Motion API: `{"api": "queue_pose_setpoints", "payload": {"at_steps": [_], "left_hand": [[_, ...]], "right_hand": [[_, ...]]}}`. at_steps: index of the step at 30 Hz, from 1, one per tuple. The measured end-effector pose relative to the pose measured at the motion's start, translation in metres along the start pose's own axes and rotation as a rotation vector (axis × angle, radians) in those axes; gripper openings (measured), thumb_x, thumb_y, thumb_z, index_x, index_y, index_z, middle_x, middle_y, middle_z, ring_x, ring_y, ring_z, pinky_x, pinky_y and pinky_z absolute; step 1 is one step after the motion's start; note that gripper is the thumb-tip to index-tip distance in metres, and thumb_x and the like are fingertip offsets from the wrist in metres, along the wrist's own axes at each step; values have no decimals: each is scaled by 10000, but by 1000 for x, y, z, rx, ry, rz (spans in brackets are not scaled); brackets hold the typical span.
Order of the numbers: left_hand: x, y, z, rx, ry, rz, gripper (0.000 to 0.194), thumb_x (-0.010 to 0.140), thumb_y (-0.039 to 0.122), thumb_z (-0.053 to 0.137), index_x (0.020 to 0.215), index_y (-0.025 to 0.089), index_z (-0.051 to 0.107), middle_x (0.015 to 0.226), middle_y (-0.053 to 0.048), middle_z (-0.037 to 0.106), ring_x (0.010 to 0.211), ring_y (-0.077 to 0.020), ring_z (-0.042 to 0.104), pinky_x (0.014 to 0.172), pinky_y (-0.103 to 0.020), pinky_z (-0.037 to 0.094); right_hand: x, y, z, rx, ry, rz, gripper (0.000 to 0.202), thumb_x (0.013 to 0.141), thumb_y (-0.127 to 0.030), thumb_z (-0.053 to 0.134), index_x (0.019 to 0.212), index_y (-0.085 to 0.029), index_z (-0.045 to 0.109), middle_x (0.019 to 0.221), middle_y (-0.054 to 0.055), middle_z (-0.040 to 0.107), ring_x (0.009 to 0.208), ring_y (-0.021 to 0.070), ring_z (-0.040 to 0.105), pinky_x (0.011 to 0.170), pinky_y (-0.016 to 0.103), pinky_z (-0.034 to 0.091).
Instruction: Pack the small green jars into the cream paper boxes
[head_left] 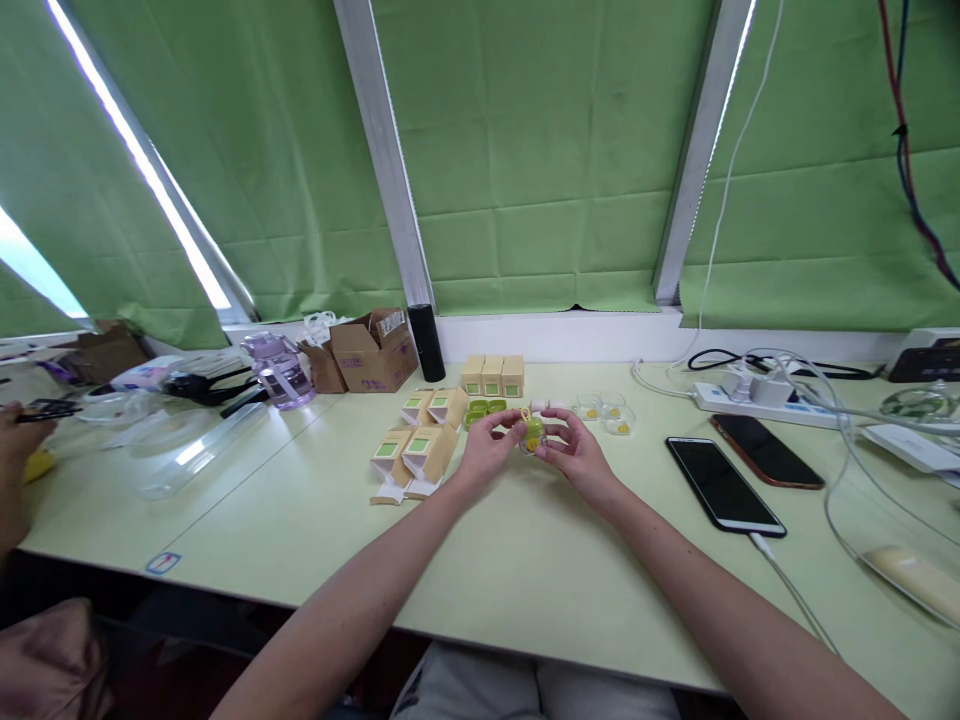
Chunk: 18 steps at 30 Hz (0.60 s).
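Between my two hands is a small clear container with a green lid (533,432), a yellow mark on its side and a loop on top. My left hand (486,448) pinches it from the left. From the right, the fingers of my right hand (579,457) close on it too. Just behind my left hand sit several green lids (485,409). Beyond my right hand are several clear cups with yellow marks (616,416). Pale pink-white pieces (547,406) are partly hidden behind my fingers. Left of my hands lie several open paper boxes (424,452) with green labels.
Closed small boxes (492,376) stand at the back, near a black cylinder (426,343) and a cardboard box (373,352). Two phones (724,485) lie right, with a power strip (765,402) and cables. A purple bottle (279,372) stands left; another person's hand (16,450) is at far left.
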<state>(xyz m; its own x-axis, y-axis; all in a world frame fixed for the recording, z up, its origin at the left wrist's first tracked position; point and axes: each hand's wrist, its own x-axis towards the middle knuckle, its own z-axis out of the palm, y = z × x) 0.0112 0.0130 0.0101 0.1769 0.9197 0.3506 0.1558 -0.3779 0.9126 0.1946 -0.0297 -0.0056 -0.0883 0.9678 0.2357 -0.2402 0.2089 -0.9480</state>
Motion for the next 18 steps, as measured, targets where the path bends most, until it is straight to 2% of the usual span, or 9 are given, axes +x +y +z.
{"api": "queue_pose_setpoints", "payload": {"at_steps": [5,8,14,18], "left_hand": [[-1,5,0,15,6,33,495,882,607,710,1083,157,757,1092,-134,780,937,-233,730,757,-316,562],[-4,7,0,1,-23,59,450,914,558,678,1136,168,713,1123,-128,756,986,-224,711,786,-310,541],[-10,13,2,72,-83,124,441,841,376,778,1236,221,660,1267,-110,705,1128,-231,646,854,-317,512],[-11,13,4,130,-81,127,425,838,348,790,1228,227,673,1278,-106,704,1138,-239,639,880,-342,507]], "right_hand": [[-2,-4,2,-1,3,-11,645,701,-457,911,1220,-323,552,1100,20,689,961,228,748,992,471,580],[0,-3,2,26,26,-22,638,710,-474,905,1217,-326,546,1110,21,688,962,221,747,1034,485,567],[1,0,2,72,28,-44,630,727,-509,900,1219,-324,551,1119,19,697,978,209,747,1092,492,545],[2,1,1,54,38,-23,629,708,-529,909,1202,-317,584,1103,22,706,951,213,752,1066,483,561]]}}
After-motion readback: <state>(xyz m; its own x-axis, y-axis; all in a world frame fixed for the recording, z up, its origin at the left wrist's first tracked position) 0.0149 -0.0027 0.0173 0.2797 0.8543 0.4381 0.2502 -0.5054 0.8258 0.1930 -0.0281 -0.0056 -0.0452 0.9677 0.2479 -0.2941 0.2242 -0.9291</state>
